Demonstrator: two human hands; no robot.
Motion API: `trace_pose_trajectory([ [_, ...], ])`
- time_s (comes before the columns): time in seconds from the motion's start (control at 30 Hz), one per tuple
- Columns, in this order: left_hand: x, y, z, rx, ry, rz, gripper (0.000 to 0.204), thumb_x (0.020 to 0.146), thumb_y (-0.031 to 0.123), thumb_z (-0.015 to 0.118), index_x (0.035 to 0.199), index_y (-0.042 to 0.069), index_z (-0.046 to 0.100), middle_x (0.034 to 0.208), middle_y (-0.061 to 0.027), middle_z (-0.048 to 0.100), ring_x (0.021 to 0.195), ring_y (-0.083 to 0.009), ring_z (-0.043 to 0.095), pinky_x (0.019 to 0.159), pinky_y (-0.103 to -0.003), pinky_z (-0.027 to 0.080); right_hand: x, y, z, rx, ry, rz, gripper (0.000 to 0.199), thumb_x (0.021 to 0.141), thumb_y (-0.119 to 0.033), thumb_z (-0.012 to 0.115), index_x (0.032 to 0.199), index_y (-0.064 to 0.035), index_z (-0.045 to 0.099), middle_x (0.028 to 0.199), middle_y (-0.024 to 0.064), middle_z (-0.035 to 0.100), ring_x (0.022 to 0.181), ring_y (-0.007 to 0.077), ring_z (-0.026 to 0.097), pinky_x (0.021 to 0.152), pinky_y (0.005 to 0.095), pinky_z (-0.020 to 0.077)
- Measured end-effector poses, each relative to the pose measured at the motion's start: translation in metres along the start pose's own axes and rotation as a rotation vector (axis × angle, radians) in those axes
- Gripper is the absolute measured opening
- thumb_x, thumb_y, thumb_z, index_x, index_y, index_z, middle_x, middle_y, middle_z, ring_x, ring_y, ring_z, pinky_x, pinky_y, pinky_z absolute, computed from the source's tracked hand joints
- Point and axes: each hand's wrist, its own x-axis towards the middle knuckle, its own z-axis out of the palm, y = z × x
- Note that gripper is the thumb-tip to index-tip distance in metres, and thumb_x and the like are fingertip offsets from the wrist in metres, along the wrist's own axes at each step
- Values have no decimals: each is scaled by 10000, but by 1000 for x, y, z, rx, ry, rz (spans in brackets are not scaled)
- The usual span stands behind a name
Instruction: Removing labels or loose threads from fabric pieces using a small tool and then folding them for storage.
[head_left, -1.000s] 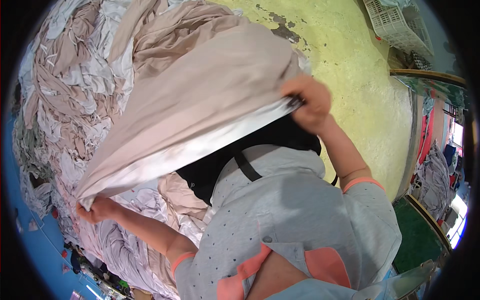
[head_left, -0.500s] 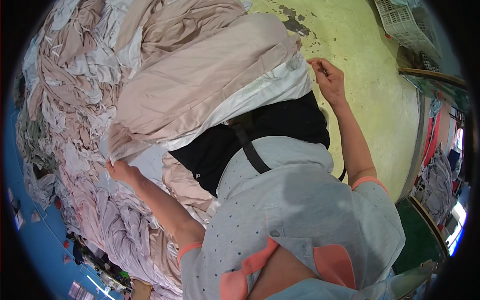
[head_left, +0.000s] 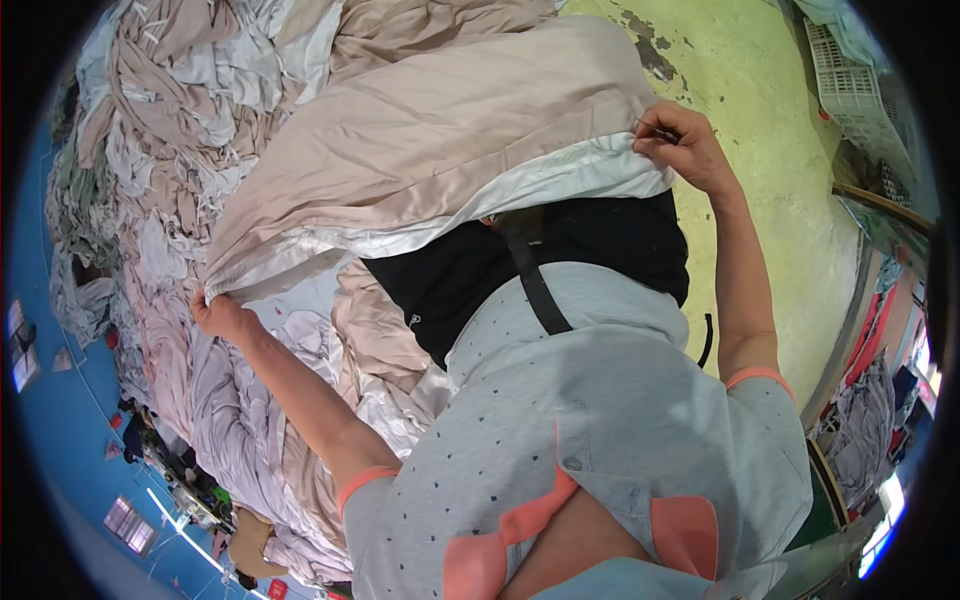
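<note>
A large beige cloth [head_left: 440, 120] with a white underside is spread out in front of me, over my lap. My left hand [head_left: 222, 318] is closed on its near left corner, where the fabric gathers to a point. At the right end, my right hand [head_left: 685, 145] pinches the edge, thumb and fingers together. Between the two hands the edge hangs in a shallow curve, and a strip of the white underside [head_left: 570, 178] shows below the beige. Its far part rests against the heap of fabric.
A big heap of crumpled beige, white and lilac fabric [head_left: 230, 410] fills the left side and the far side. To the right lies a yellow floor [head_left: 770, 240] with worn patches. A white plastic crate [head_left: 865, 100] stands at the far right.
My right hand has gone from beside the cloth to gripping its right edge. The left hand has moved slightly outward, and the near edge is drawn straighter between them.
</note>
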Motion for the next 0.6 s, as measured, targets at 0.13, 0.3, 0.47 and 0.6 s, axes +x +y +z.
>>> trace_pose_trajectory([
  [0.13, -5, -5, -3, 126, 24, -46, 153, 743, -58, 590, 889, -21, 564, 860, -34, 562, 732, -112, 514, 687, -243, 454, 4, -12, 2, -277, 20, -208, 182, 712, 58, 673, 848, -31, 589, 777, 1, 496, 699, 94, 502, 625, 227, 400],
  [0.3, -15, -7, 6, 133, -16, -62, 144, 741, -58, 628, 863, -9, 567, 826, -24, 564, 710, -106, 509, 650, -231, 447, 14, -43, 41, -556, 163, -349, 162, 743, -72, 708, 875, -55, 615, 815, 85, 533, 703, 240, 571, 612, 321, 458],
  [0.47, -23, -12, 14, 97, 16, -140, 154, 744, -68, 623, 879, -7, 580, 823, -31, 575, 694, -105, 516, 633, -230, 443, 43, -34, 97, -934, 120, -311, 199, 730, -151, 724, 890, -71, 636, 851, 87, 574, 752, 283, 608, 633, 379, 486],
  [0.6, -23, -18, 10, 100, 46, -156, 162, 742, -62, 617, 893, -10, 586, 829, -39, 584, 699, -112, 523, 640, -236, 447, 61, -22, 101, -1060, -15, -318, 202, 737, -177, 718, 862, -47, 627, 836, 101, 594, 738, 300, 605, 631, 396, 481],
])
